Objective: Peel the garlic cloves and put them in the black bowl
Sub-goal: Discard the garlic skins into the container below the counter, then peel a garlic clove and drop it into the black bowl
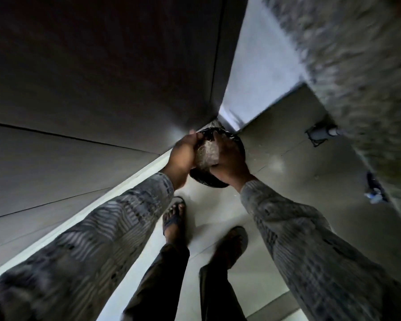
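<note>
Your left hand point(183, 154) and right hand point(229, 163) both curl round a pale, crinkled, translucent bundle point(207, 154), pressed between them. A round, glossy black container point(240, 145) lies just beneath both hands. Whether the bundle holds garlic, you cannot tell.

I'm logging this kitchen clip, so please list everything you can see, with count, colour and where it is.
pale bundle: one, grey-white and speckled, gripped between both hands; too blurred to identify
round container: one, glossy black, under the hands in the corner
cabinet panels: several, dark brown, left
wall panel: one, pale bluish white, behind the container
floor tiles: several, pale grey, underfoot
counter: one, speckled grey, blurred, right
pipe fitting: one, grey, at the floor by the counter
small item: one, blue and white, right edge; unclear
sandals: two, dark, on the feet
sleeves: two, grey patterned
left hand: one, holds the bundle
right hand: one, holds the bundle
</note>
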Tool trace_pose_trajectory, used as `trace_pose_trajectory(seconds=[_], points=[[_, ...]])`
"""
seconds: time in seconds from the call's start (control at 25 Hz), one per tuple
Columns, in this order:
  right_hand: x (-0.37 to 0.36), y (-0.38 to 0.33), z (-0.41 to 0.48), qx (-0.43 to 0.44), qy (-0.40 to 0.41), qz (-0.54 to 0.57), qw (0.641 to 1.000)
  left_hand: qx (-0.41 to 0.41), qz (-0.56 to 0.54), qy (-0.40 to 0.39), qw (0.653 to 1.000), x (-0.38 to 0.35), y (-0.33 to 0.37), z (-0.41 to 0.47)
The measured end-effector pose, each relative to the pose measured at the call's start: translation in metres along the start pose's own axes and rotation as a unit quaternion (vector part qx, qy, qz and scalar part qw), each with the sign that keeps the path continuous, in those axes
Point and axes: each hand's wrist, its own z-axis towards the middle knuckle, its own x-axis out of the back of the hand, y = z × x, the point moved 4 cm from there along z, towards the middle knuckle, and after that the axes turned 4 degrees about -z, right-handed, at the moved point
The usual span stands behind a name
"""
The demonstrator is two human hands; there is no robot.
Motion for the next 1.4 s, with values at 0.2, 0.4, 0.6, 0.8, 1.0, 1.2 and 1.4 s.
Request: trace_pose_trajectory(seconds=[0.2, 0.4, 0.6, 0.8, 1.0, 1.2, 1.4], points=[[0.107, -0.054, -0.105, 0.001, 0.063, 0.077, 0.995, -0.171, 0.273, -0.015, 0.947, 0.012, 0.076, -0.113], [0.214, -0.1, -0.226, 0.008, 0.122, 0.081, 0.989, -0.276, 0.457, -0.049, 0.844, -0.006, 0.152, -0.248], [0.309, -0.13, -0.336, -0.028, 0.187, 0.078, 0.979, -0.37, 0.514, -0.137, 0.761, -0.039, 0.207, -0.353], [0.367, -0.137, -0.452, -0.125, 0.304, 0.069, 0.942, -0.466, 0.553, -0.275, 0.633, -0.097, 0.243, -0.451], [0.388, -0.131, -0.563, -0.246, 0.406, 0.088, 0.876, -0.533, 0.529, -0.373, 0.545, -0.166, 0.231, -0.536], [0.371, -0.095, -0.677, -0.359, 0.472, 0.09, 0.8, -0.558, 0.527, -0.471, 0.435, -0.238, 0.162, -0.619], [0.332, -0.047, -0.782, -0.435, 0.502, 0.141, 0.734, -0.541, 0.524, -0.546, 0.368, -0.301, 0.07, -0.683]])
